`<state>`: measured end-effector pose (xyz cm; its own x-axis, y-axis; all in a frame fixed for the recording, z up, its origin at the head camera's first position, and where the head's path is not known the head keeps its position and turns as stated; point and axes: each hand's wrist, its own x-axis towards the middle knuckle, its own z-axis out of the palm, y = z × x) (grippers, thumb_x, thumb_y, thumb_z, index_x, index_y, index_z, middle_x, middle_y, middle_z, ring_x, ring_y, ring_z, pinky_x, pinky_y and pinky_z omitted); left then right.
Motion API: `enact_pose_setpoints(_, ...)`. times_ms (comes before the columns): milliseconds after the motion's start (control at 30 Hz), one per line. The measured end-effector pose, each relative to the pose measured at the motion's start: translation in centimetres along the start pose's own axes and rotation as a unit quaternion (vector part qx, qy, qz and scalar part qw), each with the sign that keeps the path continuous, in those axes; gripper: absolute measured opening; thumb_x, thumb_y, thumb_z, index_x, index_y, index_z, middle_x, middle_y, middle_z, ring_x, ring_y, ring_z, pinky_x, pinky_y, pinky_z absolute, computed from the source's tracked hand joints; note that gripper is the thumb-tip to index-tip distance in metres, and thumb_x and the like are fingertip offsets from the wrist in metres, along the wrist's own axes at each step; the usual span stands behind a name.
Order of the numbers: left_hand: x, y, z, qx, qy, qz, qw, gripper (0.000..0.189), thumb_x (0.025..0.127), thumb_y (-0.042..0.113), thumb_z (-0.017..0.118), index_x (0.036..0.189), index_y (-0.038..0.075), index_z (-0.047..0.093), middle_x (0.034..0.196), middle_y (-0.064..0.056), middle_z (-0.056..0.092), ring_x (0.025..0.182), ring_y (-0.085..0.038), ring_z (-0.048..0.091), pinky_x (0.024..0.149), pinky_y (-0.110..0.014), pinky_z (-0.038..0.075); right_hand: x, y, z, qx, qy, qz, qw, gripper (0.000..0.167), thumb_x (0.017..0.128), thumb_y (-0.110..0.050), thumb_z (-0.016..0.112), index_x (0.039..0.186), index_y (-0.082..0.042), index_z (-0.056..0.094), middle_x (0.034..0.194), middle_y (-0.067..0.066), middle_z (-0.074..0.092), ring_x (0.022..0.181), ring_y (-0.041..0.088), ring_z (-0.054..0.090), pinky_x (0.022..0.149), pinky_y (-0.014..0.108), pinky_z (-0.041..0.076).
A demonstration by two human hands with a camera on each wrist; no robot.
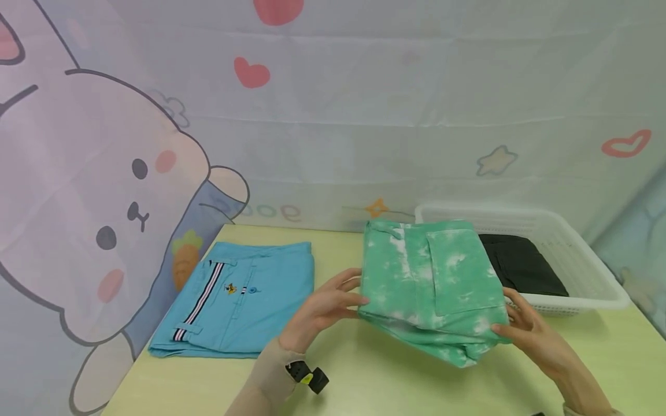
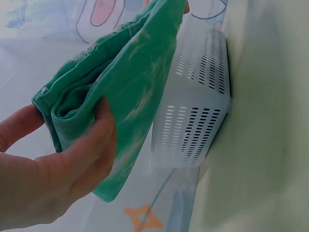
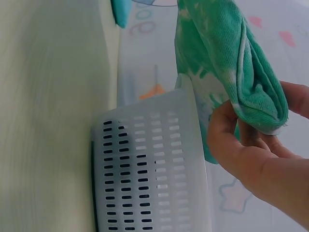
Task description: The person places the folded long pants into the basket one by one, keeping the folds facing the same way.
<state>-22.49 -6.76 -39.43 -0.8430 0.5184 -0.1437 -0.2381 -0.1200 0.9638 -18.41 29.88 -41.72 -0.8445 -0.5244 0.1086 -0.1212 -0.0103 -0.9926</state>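
Between my two hands hangs a folded green-and-white tie-dye garment (image 1: 416, 271), held up off the table, with a patch pocket facing up. My left hand (image 1: 333, 300) pinches its left edge, thumb on one face and fingers on the other, as the left wrist view also shows. The right hand (image 1: 538, 332) grips the opposite edge near the lower corner. Behind and to the right stands a white perforated plastic basket (image 1: 598, 283), partly covered by the garment. Inside that basket lies a folded black garment (image 1: 525, 266).
On the left of the pale yellow table (image 1: 359, 375) lies a folded pair of blue pants (image 1: 276, 312) with a striped trim and a button. A cartoon-printed cloth backdrop (image 1: 354, 144) hangs along the table's far edge.
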Motion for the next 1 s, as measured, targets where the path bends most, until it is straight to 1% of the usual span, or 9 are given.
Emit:
enact_pose_setpoints(200,1.3,0.2,0.3,0.015,-0.006,-0.010,0.9998,0.060,0.085,-0.002,0.052,0.139,0.013,0.028,0.145,-0.014,0.026,0.109,-0.024,0.049,0.086,-0.040,0.045,-0.3,0.0,-0.9,0.004,-0.008,-0.003,1.0000,0.058,0.093,0.005,0.035,0.141,-0.019,0.013,0.123,-0.014,0.049,0.106,0.002,0.052,0.084,0.022,0.047)
enact_pose_setpoints(333,1.8,0.3,0.4,0.015,-0.022,-0.011,0.9996,0.061,0.086,-0.004,0.050,0.139,0.013,0.027,0.141,-0.016,0.030,0.102,-0.020,0.052,0.084,-0.036,0.046,-0.4,0.0,-1.3,0.016,-0.014,-0.004,0.9998,0.058,0.093,0.006,0.033,0.141,-0.020,0.013,0.124,-0.014,0.049,0.106,0.003,0.052,0.085,0.023,0.047)
enact_pose_setpoints(400,2.0,0.3,0.4,0.013,-0.033,-0.010,0.9993,0.061,0.086,-0.005,0.049,0.140,0.013,0.026,0.134,-0.018,0.039,0.094,-0.017,0.054,0.080,-0.033,0.047,-0.4,0.1,-1.4,0.021,-0.017,-0.008,0.9996,0.058,0.093,0.006,0.033,0.141,-0.020,0.012,0.123,-0.013,0.049,0.106,0.003,0.052,0.085,0.023,0.047)
enact_pose_setpoints(467,2.1,0.4,0.4,0.006,-0.044,-0.012,0.9990,0.061,0.087,-0.005,0.048,0.140,0.013,0.025,0.123,-0.018,0.048,0.087,-0.014,0.056,0.077,-0.031,0.047,-0.4,0.2,-1.6,0.026,-0.022,-0.014,0.9993,0.059,0.093,0.007,0.032,0.141,-0.020,0.012,0.123,-0.012,0.049,0.107,0.003,0.052,0.085,0.023,0.046)
enact_pose_setpoints(567,2.3,0.6,0.4,-0.002,-0.054,-0.014,0.9985,0.062,0.087,-0.006,0.047,0.140,0.013,0.023,0.109,-0.015,0.054,0.081,-0.013,0.059,0.075,-0.029,0.047,-0.5,0.3,-1.8,0.041,-0.034,-0.021,0.9983,0.059,0.093,0.008,0.030,0.142,-0.019,0.010,0.124,-0.011,0.049,0.108,0.004,0.051,0.086,0.023,0.045)
enact_pose_setpoints(667,2.4,0.8,0.5,-0.003,-0.053,-0.016,0.9985,0.064,0.086,-0.007,0.047,0.141,0.012,0.022,0.115,-0.019,0.053,0.082,-0.012,0.059,0.076,-0.029,0.048,-0.5,0.4,-1.9,0.062,-0.047,-0.031,0.9965,0.059,0.093,0.009,0.027,0.142,-0.019,0.010,0.125,-0.009,0.049,0.108,0.006,0.051,0.087,0.024,0.046)
enact_pose_setpoints(800,2.7,0.9,0.7,0.005,-0.043,-0.015,0.9989,0.065,0.086,-0.005,0.049,0.142,0.012,0.021,0.130,-0.026,0.042,0.088,-0.014,0.057,0.080,-0.030,0.047,-0.5,0.4,-2.2,0.105,-0.063,-0.047,0.9913,0.060,0.091,0.013,0.023,0.141,-0.018,0.012,0.125,-0.004,0.050,0.108,0.010,0.054,0.085,0.030,0.048)
enact_pose_setpoints(900,2.9,0.8,0.9,0.007,-0.030,-0.013,0.9994,0.064,0.086,-0.004,0.050,0.142,0.011,0.022,0.133,-0.025,0.039,0.092,-0.016,0.056,0.082,-0.032,0.047,-0.5,0.3,-2.4,0.129,-0.071,-0.058,0.9875,0.061,0.091,0.015,0.020,0.142,-0.017,0.011,0.126,-0.001,0.050,0.108,0.013,0.055,0.084,0.034,0.050)
enact_pose_setpoints(1000,3.3,0.6,1.1,0.009,-0.023,-0.006,0.9997,0.063,0.086,-0.004,0.051,0.141,0.010,0.024,0.133,-0.025,0.040,0.092,-0.016,0.056,0.082,-0.032,0.048,-0.7,0.2,-2.6,0.131,-0.067,-0.063,0.9872,0.061,0.091,0.015,0.020,0.142,-0.016,0.010,0.127,-0.001,0.049,0.109,0.013,0.055,0.083,0.034,0.050)
